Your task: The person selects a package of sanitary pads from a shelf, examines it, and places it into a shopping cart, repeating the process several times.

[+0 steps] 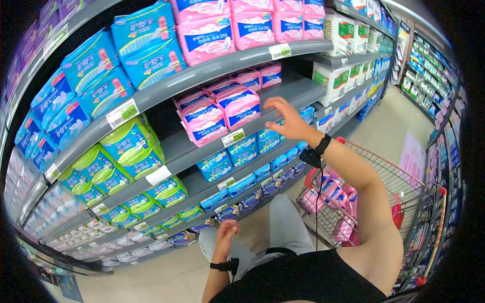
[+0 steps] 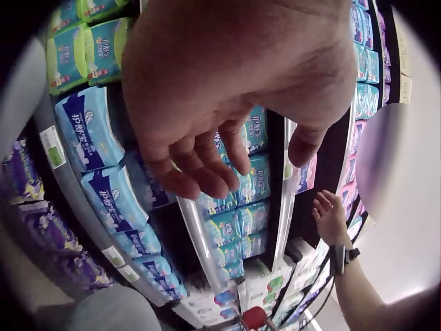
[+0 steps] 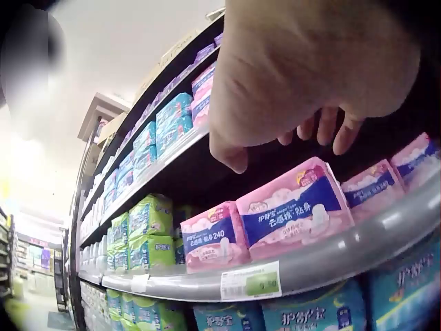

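My right hand (image 1: pixel 287 119) reaches toward the middle shelf with fingers loosely bent and thumb apart, holding nothing. Just left of it, pink sanitary pad packs (image 1: pixel 242 108) stand at the shelf's front edge. In the right wrist view the same hand (image 3: pixel 310 89) hovers above a large pink pack (image 3: pixel 293 210), with a smaller pink pack (image 3: pixel 212 238) beside it. My left hand (image 1: pixel 228 231) hangs low over my lap, empty, its fingers loosely curled. From the left wrist, that hand (image 2: pixel 234 89) appears before the lower shelves of blue packs (image 2: pixel 114 200).
A wire shopping cart (image 1: pixel 374 156) with pink packs (image 1: pixel 336 194) in it stands close by my right arm. Green packs (image 1: pixel 134 146) fill the shelf at left. The upper shelf edge (image 1: pixel 202 67) juts out above the pink packs. A cable (image 1: pixel 317 217) hangs from my right wrist.
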Action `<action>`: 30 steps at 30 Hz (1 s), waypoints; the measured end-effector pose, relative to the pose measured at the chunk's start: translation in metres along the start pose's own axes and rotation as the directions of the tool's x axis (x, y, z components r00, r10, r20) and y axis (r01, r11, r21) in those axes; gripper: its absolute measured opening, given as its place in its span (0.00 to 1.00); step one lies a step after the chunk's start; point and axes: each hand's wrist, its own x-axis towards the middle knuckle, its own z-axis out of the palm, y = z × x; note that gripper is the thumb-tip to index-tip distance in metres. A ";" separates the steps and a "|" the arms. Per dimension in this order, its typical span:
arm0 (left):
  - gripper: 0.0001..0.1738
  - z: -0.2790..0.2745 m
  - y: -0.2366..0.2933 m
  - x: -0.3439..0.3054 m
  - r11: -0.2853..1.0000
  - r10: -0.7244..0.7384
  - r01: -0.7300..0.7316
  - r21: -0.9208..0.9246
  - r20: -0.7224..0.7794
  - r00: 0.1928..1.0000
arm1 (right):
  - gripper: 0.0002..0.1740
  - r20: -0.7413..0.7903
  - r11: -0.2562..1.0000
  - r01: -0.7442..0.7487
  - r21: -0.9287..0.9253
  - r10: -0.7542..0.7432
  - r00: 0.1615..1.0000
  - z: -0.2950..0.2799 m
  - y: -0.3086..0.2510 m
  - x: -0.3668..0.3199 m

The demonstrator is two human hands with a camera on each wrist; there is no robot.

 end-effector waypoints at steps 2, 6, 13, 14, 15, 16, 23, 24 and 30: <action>0.11 0.001 -0.005 -0.003 1.000 -0.018 0.018 0.002 -0.004 1.000 | 0.37 -0.028 0.987 0.102 -0.121 -0.106 0.994 0.000 -0.001 0.028; 0.11 -0.005 -0.003 -0.004 1.000 -0.025 0.025 -0.004 0.000 1.000 | 0.44 -0.046 0.916 0.169 -0.365 -0.199 0.979 0.021 -0.010 0.059; 0.10 -0.023 0.002 -0.008 1.000 0.024 -0.024 0.005 -0.064 0.998 | 0.40 -0.064 0.875 0.035 -0.482 -0.075 0.995 0.071 -0.018 0.070; 0.10 -0.025 0.002 -0.010 1.000 0.028 -0.027 0.016 -0.077 0.997 | 0.38 -0.089 0.884 0.002 -0.467 -0.049 0.995 0.072 -0.019 0.072; 0.10 -0.028 -0.001 -0.012 1.000 0.026 -0.024 0.016 -0.086 0.996 | 0.37 -0.106 0.881 -0.005 -0.474 -0.051 0.993 0.074 -0.015 0.073; 0.10 -0.031 -0.005 -0.013 1.000 0.021 -0.020 0.016 -0.091 0.996 | 0.36 -0.125 0.876 -0.017 -0.483 -0.050 0.991 0.077 -0.008 0.074; 0.09 -0.029 -0.003 -0.017 1.000 0.025 -0.026 -0.004 -0.145 0.989 | 0.23 -0.313 0.925 -0.029 -0.379 -0.099 0.945 0.078 -0.001 0.061; 0.09 -0.027 -0.002 -0.017 1.000 0.029 -0.029 0.001 -0.146 0.989 | 0.22 -0.356 0.942 -0.032 -0.333 -0.094 0.930 0.076 0.000 0.059; 0.08 -0.021 0.000 -0.019 0.997 0.065 -0.058 0.059 -0.127 0.990 | 0.22 -0.560 0.996 0.032 -0.080 -0.072 0.826 0.041 0.011 0.027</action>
